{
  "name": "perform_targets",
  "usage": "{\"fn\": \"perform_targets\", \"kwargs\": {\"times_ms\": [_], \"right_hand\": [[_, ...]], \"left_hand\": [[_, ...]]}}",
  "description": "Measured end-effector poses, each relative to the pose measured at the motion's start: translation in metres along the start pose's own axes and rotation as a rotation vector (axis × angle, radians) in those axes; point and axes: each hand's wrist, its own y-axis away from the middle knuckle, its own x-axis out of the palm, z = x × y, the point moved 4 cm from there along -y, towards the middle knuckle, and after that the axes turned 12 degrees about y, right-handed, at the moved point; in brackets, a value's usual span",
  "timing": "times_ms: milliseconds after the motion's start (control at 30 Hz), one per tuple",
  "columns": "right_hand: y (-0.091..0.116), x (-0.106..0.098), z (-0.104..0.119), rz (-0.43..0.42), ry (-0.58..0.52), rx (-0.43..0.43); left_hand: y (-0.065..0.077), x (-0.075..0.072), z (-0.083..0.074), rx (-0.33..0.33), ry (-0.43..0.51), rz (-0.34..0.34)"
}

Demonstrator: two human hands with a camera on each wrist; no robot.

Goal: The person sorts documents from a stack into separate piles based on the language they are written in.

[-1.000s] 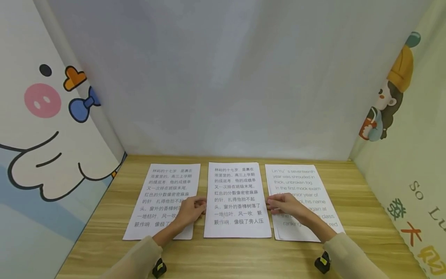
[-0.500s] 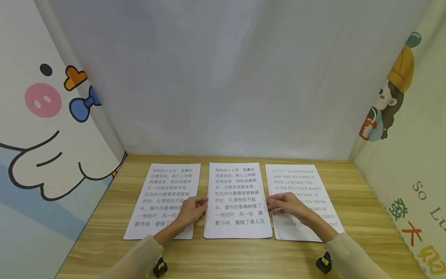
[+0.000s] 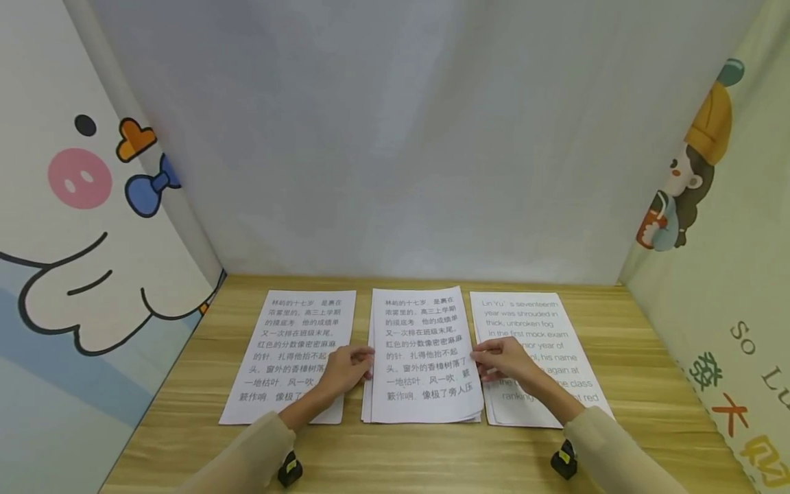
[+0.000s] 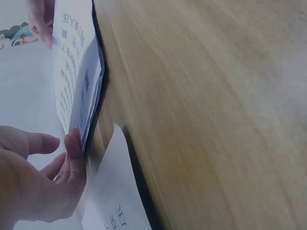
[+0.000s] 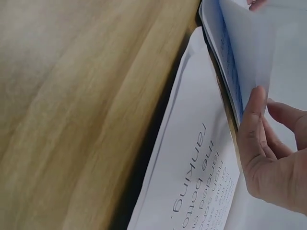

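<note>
In the head view the middle stack of printed paper (image 3: 395, 416) lies between my hands. Its top sheet (image 3: 426, 343), with Chinese text, is shifted right, and its right side is raised off the sheets below. My right hand (image 3: 509, 363) pinches that sheet's right edge; the right wrist view shows the lifted sheet (image 5: 254, 52) between thumb and fingers. At the opposite edge, my left hand (image 3: 347, 370) touches the paper with its fingertips. In the left wrist view, the left thumb (image 4: 44, 143) stands apart from the fingers (image 4: 74, 148).
A left stack (image 3: 290, 343) with Chinese text lies partly under my left forearm. The right stack (image 3: 524, 322), in English, sits under my right hand. All rest on a wooden table (image 3: 426, 460). A pale curtain (image 3: 395, 171) stands behind, with printed cloths at both sides.
The middle stack's top sheet has slid slightly right, and its right side has risen, baring the sheets below along the left and bottom. Both hands have shifted slightly.
</note>
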Motion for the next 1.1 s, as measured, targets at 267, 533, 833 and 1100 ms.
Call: {"fn": "perform_targets", "kwargs": {"times_ms": [267, 533, 833, 1100], "right_hand": [[-0.003, -0.001, -0.002, -0.038, 0.005, 0.024], [-0.003, 0.000, -0.003, -0.015, -0.037, 0.019], [-0.001, 0.000, 0.000, 0.028, -0.086, 0.002], [0.001, 0.000, -0.001, 0.045, -0.164, 0.022]], "left_hand": [[-0.007, 0.005, -0.001, -0.014, 0.033, -0.023], [-0.012, 0.006, 0.002, -0.020, 0.029, -0.032], [-0.015, -0.003, 0.001, -0.109, 0.132, -0.045], [-0.014, -0.013, 0.003, -0.180, 0.227, -0.072]]}}
